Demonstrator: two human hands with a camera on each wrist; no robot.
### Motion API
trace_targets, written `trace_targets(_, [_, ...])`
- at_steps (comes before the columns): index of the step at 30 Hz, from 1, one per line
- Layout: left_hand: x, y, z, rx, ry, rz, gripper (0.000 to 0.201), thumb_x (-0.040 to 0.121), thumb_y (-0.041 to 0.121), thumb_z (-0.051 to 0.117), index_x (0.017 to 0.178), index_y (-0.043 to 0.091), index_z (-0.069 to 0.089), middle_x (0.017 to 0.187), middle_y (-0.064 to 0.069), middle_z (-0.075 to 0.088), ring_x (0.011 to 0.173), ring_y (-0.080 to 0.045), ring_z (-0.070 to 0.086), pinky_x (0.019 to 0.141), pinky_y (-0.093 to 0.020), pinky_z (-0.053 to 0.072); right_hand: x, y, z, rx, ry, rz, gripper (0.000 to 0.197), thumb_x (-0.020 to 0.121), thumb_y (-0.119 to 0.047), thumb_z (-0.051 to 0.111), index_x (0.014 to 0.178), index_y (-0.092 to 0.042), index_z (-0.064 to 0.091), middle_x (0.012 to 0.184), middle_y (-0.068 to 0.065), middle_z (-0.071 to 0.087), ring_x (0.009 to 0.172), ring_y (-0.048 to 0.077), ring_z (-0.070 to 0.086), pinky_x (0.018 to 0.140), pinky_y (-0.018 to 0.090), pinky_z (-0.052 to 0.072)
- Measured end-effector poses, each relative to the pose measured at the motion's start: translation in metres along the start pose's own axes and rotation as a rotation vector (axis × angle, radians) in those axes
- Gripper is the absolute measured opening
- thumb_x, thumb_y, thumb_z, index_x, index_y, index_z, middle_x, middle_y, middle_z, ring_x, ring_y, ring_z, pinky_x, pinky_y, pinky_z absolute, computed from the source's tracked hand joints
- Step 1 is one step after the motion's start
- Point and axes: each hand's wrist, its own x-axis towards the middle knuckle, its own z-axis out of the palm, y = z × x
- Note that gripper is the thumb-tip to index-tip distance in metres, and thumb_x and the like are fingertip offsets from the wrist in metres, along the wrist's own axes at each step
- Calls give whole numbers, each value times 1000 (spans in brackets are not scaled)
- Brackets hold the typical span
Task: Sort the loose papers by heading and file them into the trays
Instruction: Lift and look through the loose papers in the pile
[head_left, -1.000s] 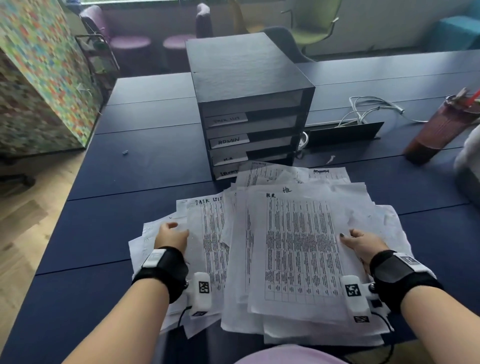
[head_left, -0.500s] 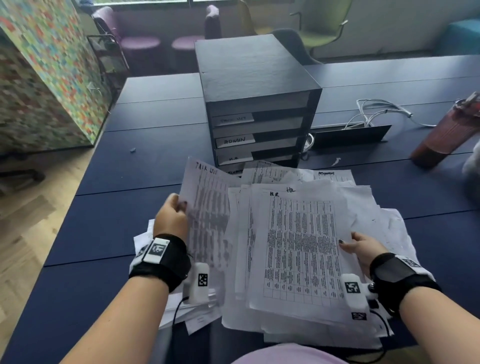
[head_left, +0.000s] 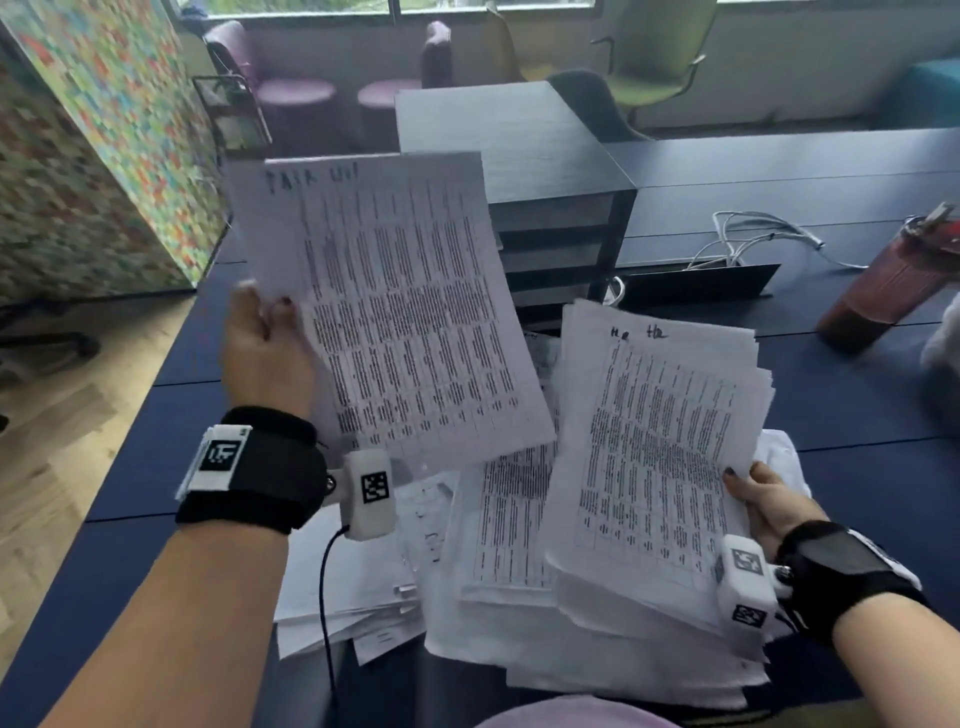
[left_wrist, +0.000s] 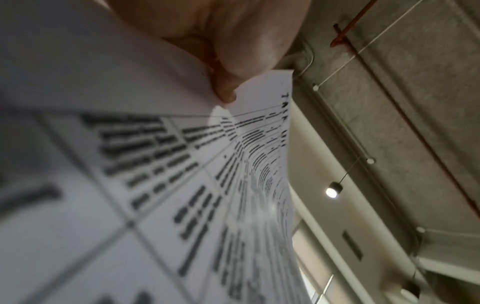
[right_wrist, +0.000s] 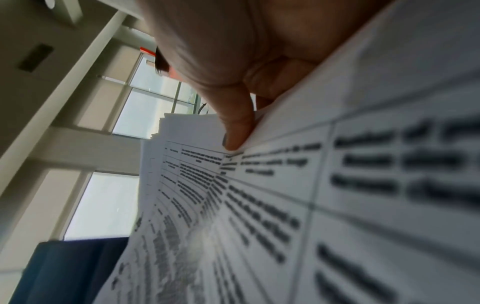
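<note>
- The tabletop (head_left: 171, 452) is dark blue, made of long panels with thin seams between them.
- A black tray cabinet (head_left: 519, 150) with stacked drawers stands on it, at the far middle.
- A loose heap of printed papers (head_left: 509, 525) lies on the near part, spread and overlapping.
- White cables (head_left: 753, 234) lie to the right of the cabinet, next to a flat black lid (head_left: 696, 283).
- A dark red bottle (head_left: 883, 283) stands tilted at the right edge.
</note>
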Motion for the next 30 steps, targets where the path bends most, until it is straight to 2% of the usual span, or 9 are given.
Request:
trace_targets(3, [-20, -29, 21, 37, -122, -91, 9, 99, 13, 42, 96, 13, 50, 75, -1, 48, 66, -16, 40, 55, -28, 26, -5, -10, -2, 58, -30, -11, 21, 92, 1, 42, 91, -10, 59, 67, 7, 72, 57, 20, 70, 44, 37, 55])
trace_targets(6, [-47, -60, 43, 14, -237, -241, 10, 97, 10, 45, 92, 15, 52, 77, -3, 54, 71, -18, 46, 62, -25, 32, -9, -18, -2, 78, -64, -16, 19, 75, -4, 53, 81, -12, 69, 70, 9, 72, 58, 22, 70, 45, 38, 55])
trace_targets(11, [-85, -76, 73, 59, -440, -460, 4, 95, 17, 53, 96, 15, 56, 82, -6, 61, 73, -20, 53, 57, -25, 36, -7, -16, -2, -12, -92, 14, 20, 93, 1, 42, 102, -9, 57, 75, 11, 73, 63, 24, 71, 56, 44, 58])
trace_targets(14, [-100, -76, 95, 42, -523, -507, 13, 96, 9, 48, 106, 8, 57, 100, -10, 64, 89, -24, 58, 73, -25, 41, -9, -12, 1, -75, -113, 67, 19, 94, 1, 43, 101, -8, 57, 76, 13, 72, 64, 27, 70, 56, 48, 58])
trace_targets(17, [-111, -70, 111, 109, -660, -514, 37, 97, 12, 45, 134, 7, 49, 128, -10, 58, 117, -29, 54, 101, -33, 40, -10, -9, 3, -125, -105, 96, 19, 95, 2, 42, 100, -8, 57, 74, 13, 72, 62, 27, 70, 58, 50, 57])
trace_targets(20, [-117, -66, 114, 179, -795, -493, 33, 97, 21, 47, 128, 19, 56, 120, -10, 63, 110, -31, 59, 95, -37, 48, -8, -5, 7, -155, -87, 98, 20, 95, 4, 41, 101, -7, 56, 72, 11, 72, 60, 26, 70, 55, 45, 58])
trace_targets(24, [-105, -85, 89, 457, -643, -392, 20, 93, 20, 52, 105, 19, 67, 101, -6, 67, 76, -24, 62, 70, -25, 46, -5, 3, 14, -178, -89, 96, 21, 94, 3, 43, 109, -7, 54, 74, 13, 72, 62, 28, 70, 54, 45, 58])
trace_targets(28, [-90, -127, 48, 540, -431, -623, 24, 83, 21, 60, 106, 16, 67, 113, -14, 62, 100, -34, 60, 89, -34, 49, 0, 13, 21, -262, -52, 58, 31, 93, 1, 48, 124, -3, 50, 69, 7, 72, 57, 22, 69, 53, 37, 58])
trace_targets(30, [-89, -142, 36, 405, -404, -764, 25, 83, 20, 63, 107, 14, 64, 105, -12, 64, 94, -34, 63, 86, -38, 52, -1, 15, 27, -327, -39, 13, 42, 92, 0, 51, 133, -1, 44, 89, 9, 72, 81, 23, 70, 70, 30, 55])
